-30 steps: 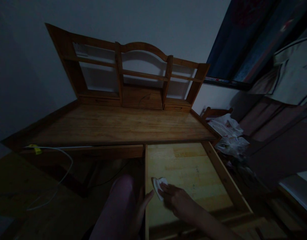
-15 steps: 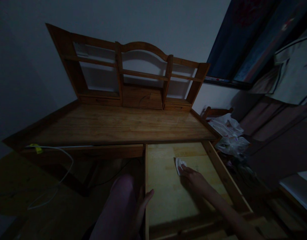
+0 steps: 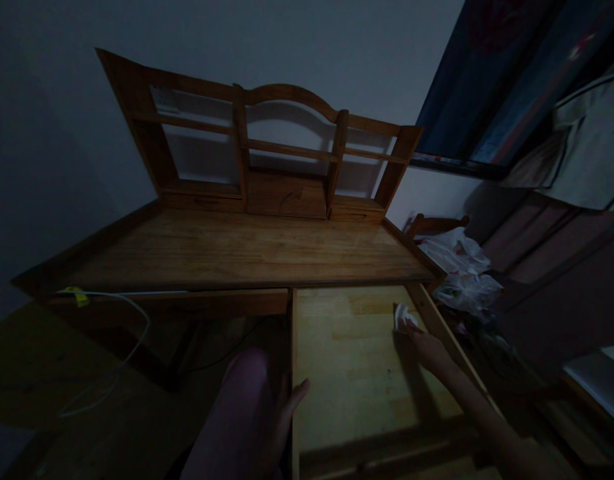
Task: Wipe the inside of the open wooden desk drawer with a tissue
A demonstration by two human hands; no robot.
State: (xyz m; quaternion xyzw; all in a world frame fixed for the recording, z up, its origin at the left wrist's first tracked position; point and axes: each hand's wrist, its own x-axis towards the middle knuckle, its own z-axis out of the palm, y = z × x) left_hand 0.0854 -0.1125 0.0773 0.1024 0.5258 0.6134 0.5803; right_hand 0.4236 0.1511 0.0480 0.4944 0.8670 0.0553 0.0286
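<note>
A hand coming from above could sweep the drawer (image 3: 347, 380) from its left wall (image 3: 294, 333) to the middle. The right hand (image 3: 427, 347) and its cloth (image 3: 401, 316) fill the far right part, and the right forearm (image 3: 491, 410) slants across the near right side. At the near left, the left hand (image 3: 283, 421) juts over the wall. The desk (image 3: 267, 247) bars the drawer's far end; above its top, a hand could pass left to right, up to the shelves (image 3: 287, 153). Left of the drawer, a leg (image 3: 237, 420) blocks the near gap, and a cord (image 3: 145, 333) loops farther left.
</note>
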